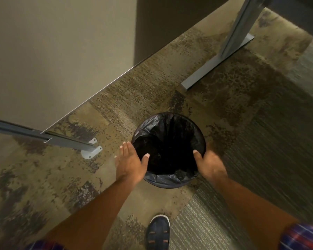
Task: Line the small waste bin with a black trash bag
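Observation:
A small round waste bin (pixel 167 184) stands on the carpet, seen from above. A black trash bag (pixel 170 134) fills its inside and folds over the rim all round. My left hand (pixel 131 161) rests against the bin's left side, fingers spread flat outside and the thumb hooked over the rim. My right hand (pixel 209 164) grips the right side of the rim, thumb inside on the bag, fingers hidden behind the bin wall.
A partition wall (pixel 52 51) runs diagonally behind the bin. A grey desk leg (pixel 222 56) with a flat foot stands at the far right. A grey rail on a white bracket (pixel 90 152) lies to the left. My dark shoe (pixel 158 231) is on the carpet below the bin.

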